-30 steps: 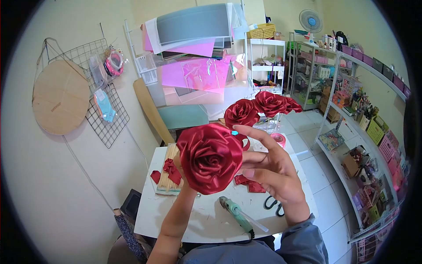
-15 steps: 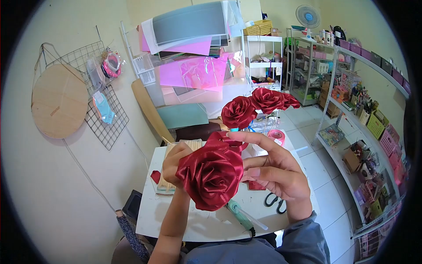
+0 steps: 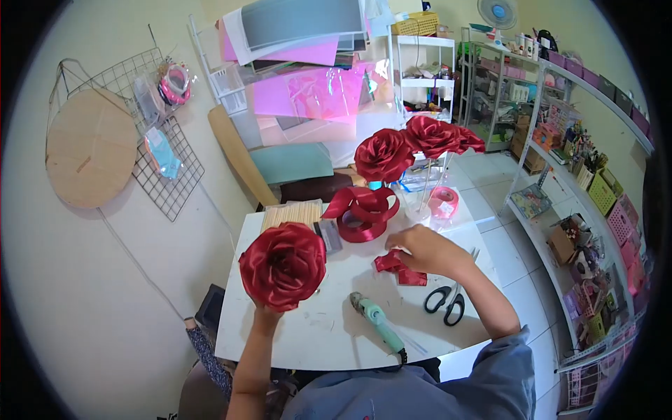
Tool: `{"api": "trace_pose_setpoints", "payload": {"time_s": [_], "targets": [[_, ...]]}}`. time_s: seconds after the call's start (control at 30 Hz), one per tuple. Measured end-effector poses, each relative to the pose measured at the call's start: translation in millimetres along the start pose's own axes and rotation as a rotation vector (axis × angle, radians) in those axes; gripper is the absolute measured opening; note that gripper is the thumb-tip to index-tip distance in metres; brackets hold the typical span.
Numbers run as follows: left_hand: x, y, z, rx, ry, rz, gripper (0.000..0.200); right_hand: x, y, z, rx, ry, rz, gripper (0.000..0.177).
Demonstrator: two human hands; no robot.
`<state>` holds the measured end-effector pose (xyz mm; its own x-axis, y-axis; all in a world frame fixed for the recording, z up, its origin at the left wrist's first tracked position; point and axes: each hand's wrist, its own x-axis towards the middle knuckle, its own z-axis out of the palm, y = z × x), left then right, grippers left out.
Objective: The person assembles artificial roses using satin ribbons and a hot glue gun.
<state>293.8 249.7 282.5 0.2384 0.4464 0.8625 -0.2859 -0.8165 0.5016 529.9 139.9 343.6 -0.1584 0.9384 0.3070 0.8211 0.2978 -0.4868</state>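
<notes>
My left hand (image 3: 264,316) holds up a large red satin ribbon rose (image 3: 283,264) from below, over the left part of the white table (image 3: 329,336); the flower hides most of the hand. My right hand (image 3: 425,250) rests palm down on the table, fingers on a small pile of folded red ribbon pieces (image 3: 397,267). A roll of red ribbon (image 3: 362,213) lies behind them. Three finished red roses (image 3: 413,143) stand on sticks at the table's far side.
A green glue gun (image 3: 376,325) lies at the front centre, black scissors (image 3: 448,301) to its right. Wooden sticks (image 3: 290,213) sit at the back left, a pink tape roll (image 3: 442,201) at the back right. Shelves (image 3: 574,175) line the right wall, coloured sheets (image 3: 308,84) hang behind.
My right hand let go of the rose and dropped to the ribbon pieces on the table. My left hand carried the rose down and to the left.
</notes>
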Motion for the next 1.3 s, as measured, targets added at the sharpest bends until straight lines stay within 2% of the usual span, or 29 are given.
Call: {"api": "trace_pose_setpoints", "payload": {"time_s": [0.07,0.2,0.23,0.27,0.33,0.43,0.47,0.5,0.53,0.6,0.63,0.7,0.73,0.8,0.87,0.93,1.0,1.07,1.1,1.17,1.2,1.27,1.3], "targets": [[-50,3,3,-0.025,0.039,-0.134,0.049,0,17,26,-0.22,-0.214,0.153,0.023],[-75,-18,-23,-0.069,0.126,-0.362,0.06,-2,37,54,-0.421,-0.15,0.077,0.025],[-51,26,-5,-0.127,-0.099,-0.144,0.056,-2,39,55,-0.42,-0.146,0.076,0.024],[-55,25,-5,-0.123,-0.098,-0.153,0.056,-3,41,56,-0.42,-0.145,0.077,0.023],[-69,21,-6,-0.527,0.001,-0.404,0.052,-4,39,59,-0.439,-0.111,0.051,0.021],[-95,6,-9,-1.139,0.172,-0.761,0.05,-2,30,53,-0.452,-0.209,0.13,0.017],[-101,1,-9,-1.344,0.234,-0.872,0.05,-2,31,55,-0.457,-0.148,0.122,0.015],[-104,-5,-8,-1.377,0.282,-0.919,0.051,-2,32,56,-0.46,-0.088,0.114,0.012],[-107,-10,-10,-1.378,0.286,-0.924,0.051,-2,29,54,-0.459,-0.093,0.116,0.012],[-72,6,-4,-0.304,0.178,-0.229,0.049,-1,16,41,-0.334,0.234,-0.107,0.011],[-60,17,0,-0.307,0.181,-0.234,0.049,-1,6,34,-0.335,0.228,-0.104,0.011],[-40,46,14,-0.081,0.186,-0.391,0.037,-1,-21,20,-0.235,0.41,-0.402,0.015],[-31,57,18,0.034,0.183,-0.469,0.032,-4,-33,15,-0.235,0.406,-0.396,0.015],[-21,64,18,0.073,0.134,-0.504,0.025,-8,-53,11,-0.245,0.474,-0.558,0.018],[-16,64,18,-0.2,0.072,-0.463,0.041,-9,-60,14,-0.261,0.498,-0.6,0.019],[-14,65,20,-0.231,0.058,-0.454,0.042,-8,-65,15,-0.251,0.515,-0.692,0.017],[-15,65,23,-0.259,0.046,-0.443,0.043,-7,-63,14,-0.218,0.512,-0.685,0.016],[-23,67,26,-0.352,0.18,-0.435,0.04,-9,-59,13,-0.067,0.407,-0.573,0.018],[-23,67,25,-0.355,0.176,-0.434,0.04,-9,-59,14,-0.071,0.41,-0.571,0.018],[-23,68,24,-0.26,0.02,-0.358,0.051,-12,-60,16,0.354,0.319,-0.223,0.02],[-23,68,25,-0.265,0.014,-0.355,0.051,-13,-60,21,0.35,0.326,-0.221,0.02],[-24,66,28,-0.278,0.069,-0.427,0.051,-12,-57,31,0.778,0.325,-0.031,0.02],[-25,65,30,-0.286,0.095,-0.464,0.051,-11,-57,31,0.807,0.29,-0.017,0.018]]}}
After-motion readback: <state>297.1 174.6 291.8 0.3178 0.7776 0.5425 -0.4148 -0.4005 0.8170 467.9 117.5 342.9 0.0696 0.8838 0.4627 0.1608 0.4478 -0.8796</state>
